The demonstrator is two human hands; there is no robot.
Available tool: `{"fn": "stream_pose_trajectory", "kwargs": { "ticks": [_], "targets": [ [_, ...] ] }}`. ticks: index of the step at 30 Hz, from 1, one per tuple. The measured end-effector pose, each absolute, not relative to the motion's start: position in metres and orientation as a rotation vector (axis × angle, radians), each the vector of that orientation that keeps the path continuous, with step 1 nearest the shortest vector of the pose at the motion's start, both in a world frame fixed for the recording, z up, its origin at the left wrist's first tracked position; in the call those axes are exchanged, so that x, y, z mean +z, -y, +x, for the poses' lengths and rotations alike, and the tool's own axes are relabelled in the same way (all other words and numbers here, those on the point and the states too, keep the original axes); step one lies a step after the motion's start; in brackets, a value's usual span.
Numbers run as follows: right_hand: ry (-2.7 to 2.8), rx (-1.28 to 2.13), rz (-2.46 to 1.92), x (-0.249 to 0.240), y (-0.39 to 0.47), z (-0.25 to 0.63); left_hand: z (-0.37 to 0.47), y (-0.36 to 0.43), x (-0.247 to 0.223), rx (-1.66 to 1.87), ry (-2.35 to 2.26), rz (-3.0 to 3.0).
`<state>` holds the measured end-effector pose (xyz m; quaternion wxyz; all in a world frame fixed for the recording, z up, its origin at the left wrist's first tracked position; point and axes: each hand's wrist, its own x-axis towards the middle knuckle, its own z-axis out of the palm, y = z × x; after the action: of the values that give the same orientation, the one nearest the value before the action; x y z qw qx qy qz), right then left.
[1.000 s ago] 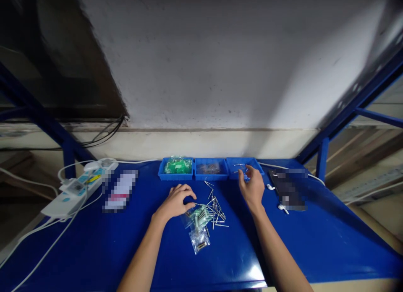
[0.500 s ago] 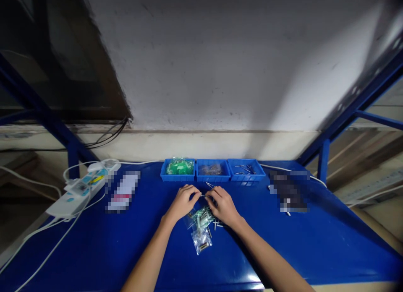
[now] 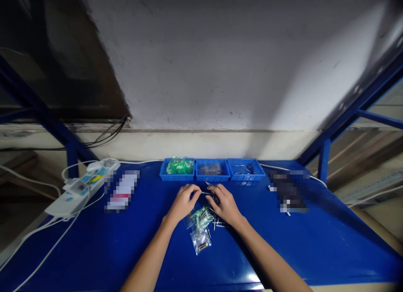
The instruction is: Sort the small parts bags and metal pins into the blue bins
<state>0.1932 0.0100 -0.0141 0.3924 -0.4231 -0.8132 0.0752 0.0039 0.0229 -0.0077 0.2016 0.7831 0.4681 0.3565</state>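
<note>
My left hand (image 3: 185,202) pinches a thin silvery metal rod (image 3: 205,193) between thumb and fingertips. The rod's free end points right, toward my right hand (image 3: 225,204). Thumb and fingers of that hand are apart, curved over more slim metal pieces that it partly hides. Below and between the hands is a pile of small clear bags with green print (image 3: 203,217). Loose metal pins (image 3: 217,223) lie along the pile's right side. Nearest me, a clear bag (image 3: 200,241) contains small brass-coloured and dark parts.
Three blue bins stand at the back: one with green packets (image 3: 179,166), one with clear bags (image 3: 210,169), one with metal rods (image 3: 246,169). A white power strip (image 3: 78,193) with cables lies left. Blurred flat objects lie on both sides of the blue table (image 3: 151,170).
My right thumb has parted from its fingers, and the right hand has opened over the metal pieces. My left hand keeps its pinch on the rod, almost unmoved.
</note>
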Motion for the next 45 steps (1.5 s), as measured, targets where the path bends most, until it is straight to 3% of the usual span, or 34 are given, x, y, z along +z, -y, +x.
{"fn": "stream_pose_trajectory", "kwargs": {
  "ticks": [18, 26, 30, 36, 45],
  "targets": [
    [2.056, 0.057, -1.064, -0.004, -0.010, 0.201, 0.012, -0.020, -0.008, 1.064, -1.206, 2.210],
    [1.489, -0.349, -1.707, 0.011, -0.049, 0.266, 0.022, -0.031, -0.016, 0.904, -1.319, 2.337],
    [1.514, -0.223, -1.710, -0.008, -0.035, 0.271, 0.020, -0.031, -0.020, 0.889, -1.337, 2.329],
    [2.041, 0.116, -1.438, -0.017, -0.017, 0.216, 0.010, -0.029, -0.019, 0.897, -1.415, 2.242],
    [2.393, 0.259, -1.513, -0.016, -0.017, 0.190, -0.017, 0.019, -0.007, 0.782, -1.784, 2.290]
  ]
}}
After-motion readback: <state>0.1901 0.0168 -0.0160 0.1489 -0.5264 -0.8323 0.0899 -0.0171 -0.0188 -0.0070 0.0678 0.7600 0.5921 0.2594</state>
